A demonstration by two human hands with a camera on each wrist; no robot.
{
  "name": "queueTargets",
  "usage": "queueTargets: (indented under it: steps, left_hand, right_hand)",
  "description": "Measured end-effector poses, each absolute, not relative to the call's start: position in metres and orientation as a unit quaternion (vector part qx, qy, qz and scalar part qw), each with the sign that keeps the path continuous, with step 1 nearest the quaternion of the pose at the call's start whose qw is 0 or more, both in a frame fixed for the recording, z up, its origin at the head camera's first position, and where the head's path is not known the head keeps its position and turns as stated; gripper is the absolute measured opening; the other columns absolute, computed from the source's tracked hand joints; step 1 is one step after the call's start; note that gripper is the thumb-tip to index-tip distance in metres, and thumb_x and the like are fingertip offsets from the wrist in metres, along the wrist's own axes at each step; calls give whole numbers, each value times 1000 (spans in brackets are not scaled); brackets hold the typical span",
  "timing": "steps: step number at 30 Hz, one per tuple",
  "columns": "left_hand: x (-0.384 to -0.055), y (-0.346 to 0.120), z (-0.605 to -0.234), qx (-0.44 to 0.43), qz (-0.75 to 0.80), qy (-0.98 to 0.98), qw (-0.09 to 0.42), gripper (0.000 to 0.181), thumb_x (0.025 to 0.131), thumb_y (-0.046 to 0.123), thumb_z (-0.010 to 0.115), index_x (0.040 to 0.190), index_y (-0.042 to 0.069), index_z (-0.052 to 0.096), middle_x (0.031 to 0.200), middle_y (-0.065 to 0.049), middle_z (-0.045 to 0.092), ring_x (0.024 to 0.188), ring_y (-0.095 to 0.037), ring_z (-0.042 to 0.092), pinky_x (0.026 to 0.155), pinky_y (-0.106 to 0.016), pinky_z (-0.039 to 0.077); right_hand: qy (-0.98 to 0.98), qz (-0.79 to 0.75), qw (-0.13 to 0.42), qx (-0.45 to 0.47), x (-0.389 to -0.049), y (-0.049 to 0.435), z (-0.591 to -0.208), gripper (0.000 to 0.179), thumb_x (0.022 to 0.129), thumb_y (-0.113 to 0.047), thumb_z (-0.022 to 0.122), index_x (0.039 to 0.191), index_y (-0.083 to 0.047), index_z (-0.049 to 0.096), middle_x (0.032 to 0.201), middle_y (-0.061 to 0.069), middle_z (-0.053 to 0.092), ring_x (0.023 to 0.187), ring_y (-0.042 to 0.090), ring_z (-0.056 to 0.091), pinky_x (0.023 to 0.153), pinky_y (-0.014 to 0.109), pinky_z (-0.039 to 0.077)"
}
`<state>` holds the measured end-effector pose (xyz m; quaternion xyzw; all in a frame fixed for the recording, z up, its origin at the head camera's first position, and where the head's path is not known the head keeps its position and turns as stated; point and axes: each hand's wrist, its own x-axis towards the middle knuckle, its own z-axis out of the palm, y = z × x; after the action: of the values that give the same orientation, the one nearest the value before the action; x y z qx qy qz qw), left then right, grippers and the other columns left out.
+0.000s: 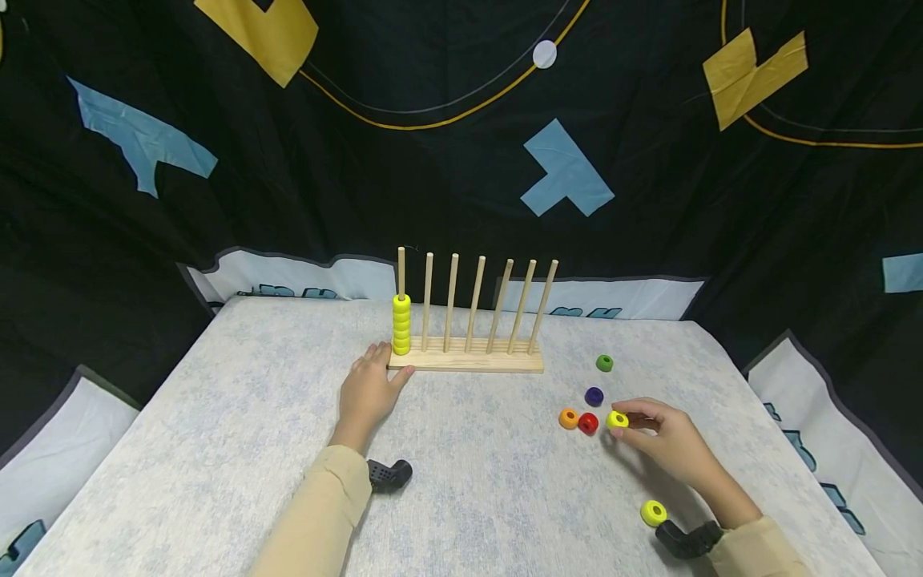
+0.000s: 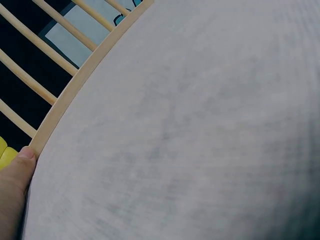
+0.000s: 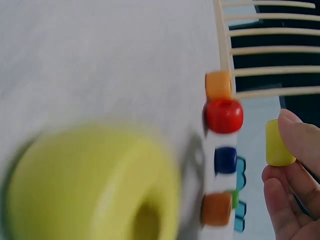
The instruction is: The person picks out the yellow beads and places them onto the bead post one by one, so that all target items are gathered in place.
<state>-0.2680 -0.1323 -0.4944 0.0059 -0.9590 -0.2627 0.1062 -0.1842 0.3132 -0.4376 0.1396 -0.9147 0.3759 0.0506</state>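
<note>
A wooden peg stand (image 1: pixel 469 362) with several upright pegs stands toward the back of the table. On its leftmost peg is a stack of yellow beads (image 1: pixel 401 324); the other pegs are bare. My left hand (image 1: pixel 369 394) holds the left end of the base, its thumb (image 2: pixel 25 154) along the front edge. Over the right side of the table, my right hand (image 1: pixel 667 441) pinches a yellow bead (image 1: pixel 617 421) between thumb and fingers. In the right wrist view that bead (image 3: pixel 278 144) appears raised above the tabletop.
Left of my right hand lie an orange bead (image 1: pixel 568 418), a red bead (image 1: pixel 588 423) and a purple-blue bead (image 1: pixel 594 397). Farther back is a green bead (image 1: pixel 604 363). Another yellow bead (image 1: pixel 654 513) lies by my right wrist. The right wrist view shows a second orange bead (image 3: pixel 216 209).
</note>
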Motion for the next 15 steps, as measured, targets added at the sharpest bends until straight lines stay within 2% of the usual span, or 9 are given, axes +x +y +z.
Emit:
queueTargets:
  steps: [6, 15]
  left_hand:
    - [-268, -132, -495, 6, -265, -959, 103, 72, 97, 49, 59, 149, 2, 42, 156, -18, 41, 146, -38, 35, 118, -58, 33]
    - [-268, -133, -495, 5, -266, -958, 106, 73, 96, 50, 59, 149, 2, 42, 155, -18, 42, 146, -38, 36, 117, -58, 33]
  right_hand:
    - [-914, 380, 30, 139, -194, 290, -433, 36, 84, -24, 80, 116, -9, 72, 113, 3, 72, 93, 6, 66, 82, 21, 58]
    - [-890, 422, 16, 174, -208, 253, -429, 34, 82, -20, 82, 114, -13, 73, 113, 3, 71, 94, 9, 67, 79, 26, 60]
